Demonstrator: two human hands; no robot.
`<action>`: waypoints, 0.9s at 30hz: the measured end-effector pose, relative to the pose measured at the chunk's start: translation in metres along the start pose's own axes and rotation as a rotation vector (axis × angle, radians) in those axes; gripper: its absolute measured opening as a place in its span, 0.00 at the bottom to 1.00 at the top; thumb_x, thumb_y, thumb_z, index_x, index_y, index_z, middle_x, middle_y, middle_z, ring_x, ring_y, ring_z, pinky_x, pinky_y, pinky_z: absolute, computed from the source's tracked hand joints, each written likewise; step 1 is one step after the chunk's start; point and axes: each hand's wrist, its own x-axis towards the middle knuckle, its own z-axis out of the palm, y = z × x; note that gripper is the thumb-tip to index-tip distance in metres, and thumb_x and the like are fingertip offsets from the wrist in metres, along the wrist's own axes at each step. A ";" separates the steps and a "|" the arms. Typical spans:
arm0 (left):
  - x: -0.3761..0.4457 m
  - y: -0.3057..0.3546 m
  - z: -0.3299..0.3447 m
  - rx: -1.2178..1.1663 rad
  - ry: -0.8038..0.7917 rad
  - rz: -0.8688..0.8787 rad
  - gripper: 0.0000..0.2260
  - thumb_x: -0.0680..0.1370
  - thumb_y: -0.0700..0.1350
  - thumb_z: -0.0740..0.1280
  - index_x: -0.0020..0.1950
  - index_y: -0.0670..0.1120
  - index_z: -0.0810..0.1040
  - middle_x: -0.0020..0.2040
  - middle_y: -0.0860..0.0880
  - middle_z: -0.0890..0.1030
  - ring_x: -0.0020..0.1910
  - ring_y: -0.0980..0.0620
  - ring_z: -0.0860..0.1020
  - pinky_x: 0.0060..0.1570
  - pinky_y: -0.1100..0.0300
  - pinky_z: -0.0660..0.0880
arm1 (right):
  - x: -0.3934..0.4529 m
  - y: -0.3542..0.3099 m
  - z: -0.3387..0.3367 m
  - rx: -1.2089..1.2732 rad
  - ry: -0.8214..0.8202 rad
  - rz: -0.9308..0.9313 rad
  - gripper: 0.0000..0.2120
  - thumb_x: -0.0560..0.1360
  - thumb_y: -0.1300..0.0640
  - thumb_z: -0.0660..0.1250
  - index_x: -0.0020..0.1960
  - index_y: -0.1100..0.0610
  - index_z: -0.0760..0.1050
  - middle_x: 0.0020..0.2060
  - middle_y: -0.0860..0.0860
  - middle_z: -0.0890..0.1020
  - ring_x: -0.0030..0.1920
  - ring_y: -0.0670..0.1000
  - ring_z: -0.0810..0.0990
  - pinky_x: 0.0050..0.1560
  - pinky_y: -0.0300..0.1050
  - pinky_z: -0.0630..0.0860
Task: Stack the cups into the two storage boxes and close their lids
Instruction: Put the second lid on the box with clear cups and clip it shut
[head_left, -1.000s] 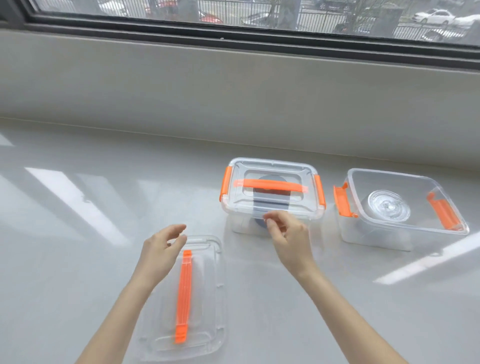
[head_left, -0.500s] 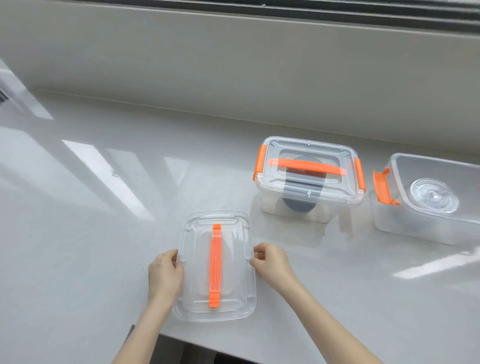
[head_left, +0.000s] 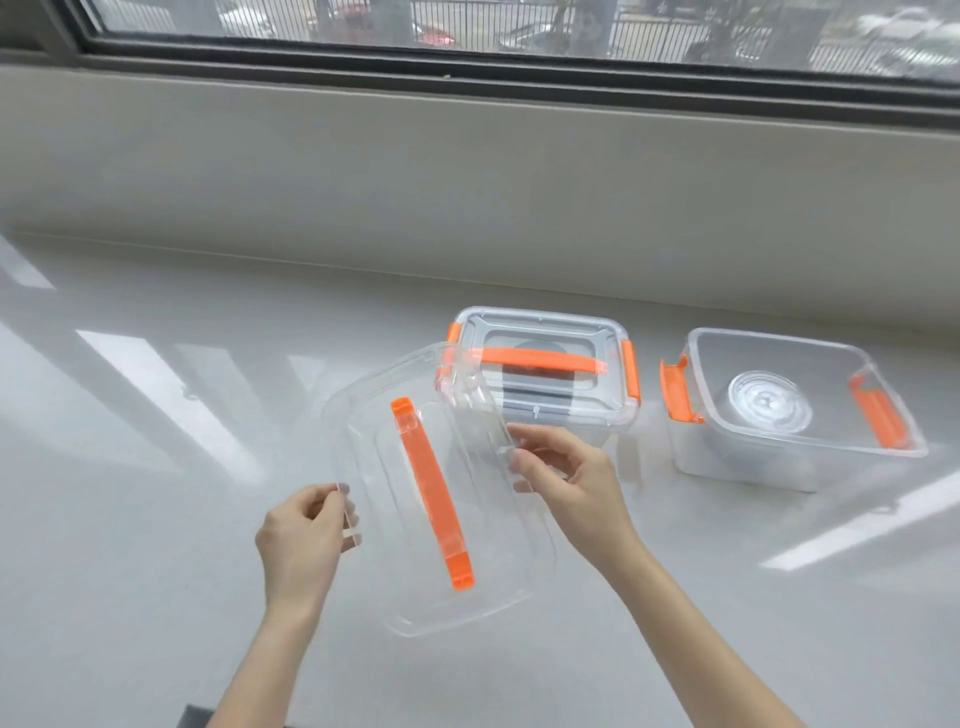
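A clear lid (head_left: 467, 525) with an orange handle is lifted off the counter, tilted. My left hand (head_left: 304, 545) pinches its left edge and my right hand (head_left: 566, 480) pinches its right edge. Behind it stands a closed storage box (head_left: 545, 374) with orange latches and a dark cup inside. To the right sits an open storage box (head_left: 795, 410) with orange latches hanging open and clear stacked cups (head_left: 769, 402) inside.
The boxes rest on a glossy white counter (head_left: 156, 493) that runs to a grey wall ledge under a window (head_left: 519, 26). The counter's front edge is at the bottom left, near my left forearm.
Both hands moved to the loose lid, gripped its side edges and raised it off the counter toward the boxes. The camera view tilted back up.
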 end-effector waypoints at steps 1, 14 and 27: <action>-0.004 0.007 0.010 -0.024 -0.016 0.010 0.10 0.74 0.34 0.58 0.39 0.42 0.78 0.32 0.43 0.76 0.36 0.46 0.76 0.36 0.56 0.80 | 0.002 -0.006 -0.011 0.088 0.000 0.010 0.14 0.73 0.67 0.65 0.49 0.48 0.79 0.38 0.52 0.81 0.38 0.46 0.80 0.36 0.39 0.81; -0.060 0.089 0.190 -0.184 -0.613 -0.112 0.12 0.79 0.46 0.54 0.48 0.43 0.75 0.44 0.38 0.80 0.39 0.45 0.80 0.40 0.52 0.77 | 0.008 -0.072 -0.189 0.059 0.081 -0.125 0.10 0.73 0.63 0.66 0.50 0.52 0.80 0.33 0.46 0.86 0.35 0.44 0.79 0.37 0.34 0.77; -0.049 0.138 0.303 -0.730 -0.830 -0.288 0.14 0.77 0.40 0.50 0.44 0.40 0.75 0.42 0.45 0.77 0.41 0.49 0.76 0.42 0.59 0.76 | -0.005 -0.050 -0.276 -0.702 -0.031 -0.212 0.15 0.71 0.65 0.68 0.55 0.51 0.80 0.46 0.34 0.75 0.50 0.35 0.73 0.51 0.25 0.66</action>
